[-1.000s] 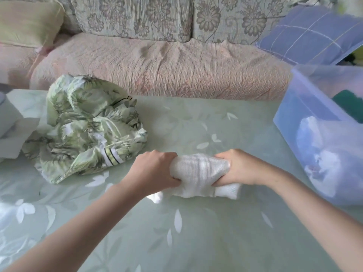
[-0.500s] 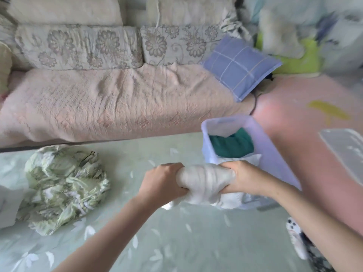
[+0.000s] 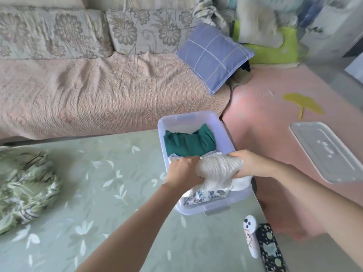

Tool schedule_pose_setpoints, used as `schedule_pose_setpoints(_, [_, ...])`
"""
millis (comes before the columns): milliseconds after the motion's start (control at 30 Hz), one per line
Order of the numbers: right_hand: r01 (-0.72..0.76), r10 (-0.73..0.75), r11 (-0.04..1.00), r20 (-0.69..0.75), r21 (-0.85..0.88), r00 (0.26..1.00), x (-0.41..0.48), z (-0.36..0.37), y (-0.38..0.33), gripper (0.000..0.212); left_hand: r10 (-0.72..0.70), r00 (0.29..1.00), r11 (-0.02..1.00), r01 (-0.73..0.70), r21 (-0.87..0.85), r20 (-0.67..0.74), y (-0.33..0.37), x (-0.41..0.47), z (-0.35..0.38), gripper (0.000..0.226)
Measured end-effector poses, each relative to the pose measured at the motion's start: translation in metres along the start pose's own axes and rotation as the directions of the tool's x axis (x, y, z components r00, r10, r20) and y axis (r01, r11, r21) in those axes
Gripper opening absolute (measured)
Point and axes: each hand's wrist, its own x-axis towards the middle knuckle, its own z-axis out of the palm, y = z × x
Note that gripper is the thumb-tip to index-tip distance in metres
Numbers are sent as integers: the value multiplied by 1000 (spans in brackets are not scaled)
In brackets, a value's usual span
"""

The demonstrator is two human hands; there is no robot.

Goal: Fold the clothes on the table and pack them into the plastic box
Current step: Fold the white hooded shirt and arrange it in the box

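Lifted: white rolled garment [image 3: 218, 169] no longer lies on table [image 3: 117, 213], where it sat a second ago; carried right, now over near half of plastic box [image 3: 192, 209], above patterned cloth [image 3: 204, 195] inside; left grip [image 3: 183, 171] and right grip [image 3: 246, 163] moved right with it, from mid-table to above box; view swung right; lid [image 3: 326, 152] on floor newly in sight.
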Motion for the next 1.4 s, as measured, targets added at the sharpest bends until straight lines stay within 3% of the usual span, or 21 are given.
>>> schedule_pose_setpoints(133, [1, 18, 994, 163, -114, 987, 34, 24, 28, 29, -51, 983, 999, 52, -1, 177, -13, 11, 38, 41])
schedule_pose_setpoints(267, [21, 37, 983, 310, -180, 950, 50, 54, 44, 39, -51, 947, 999, 47, 19, 317, -27, 15, 68, 43])
schedule_pose_setpoints(400, [27, 86, 965, 410, -260, 908, 70, 67, 59, 84, -34, 929, 999, 27, 24, 368, -30, 26, 90, 46])
schedule_pose_setpoints(500, [56, 90, 955, 466, -290, 880, 80, 74, 61, 73, -38, 905, 999, 25, 37, 425, -33, 32, 102, 53])
schedule_pose_setpoints(600, [79, 78, 950, 473, -303, 877, 88, 83, 64, 42, -18, 869, 999, -5, 45, 495, -37, 39, 113, 56])
schedule_pose_setpoints(767, [70, 156, 938, 594, -339, 789, 104, 89, 61, 53, -66, 754, 997, 30, 67, 654, -39, 53, 116, 70])
schedule_pose_setpoints(867, [98, 175, 902, 563, -421, 808, 109, 101, 64, 64, -112, 751, 991, 35, 130, 651, -40, 58, 128, 73])
schedule_pose_setpoints(967, [162, 89, 814, 396, -558, 914, 103, 123, 71, 67, -145, 813, 949, -48, 313, 564, -35, 51, 152, 75])
schedule_pose_setpoints(1067, [185, -15, 714, 249, -675, 968, 100, 136, 75, 66, -134, 821, 893, -143, 427, 555, -32, 50, 167, 40])
schedule_pose_setpoints(1133, [188, -11, 736, 266, -651, 964, 102, 136, 76, 64, -155, 849, 915, -69, 398, 505, -31, 47, 167, 58])
schedule_pose_setpoints(1200, [149, 60, 841, 364, -520, 930, 105, 125, 78, 64, -153, 862, 926, -46, 375, 483, -32, 49, 154, 73])
schedule_pose_setpoints(1300, [74, 119, 934, 499, -351, 859, 111, 102, 77, 45, -99, 843, 979, -14, 204, 530, -39, 56, 134, 63])
schedule_pose_setpoints(1400, [94, 138, 921, 544, -377, 827, 112, 102, 69, 47, -93, 832, 987, 5, 160, 548, -43, 59, 133, 62])
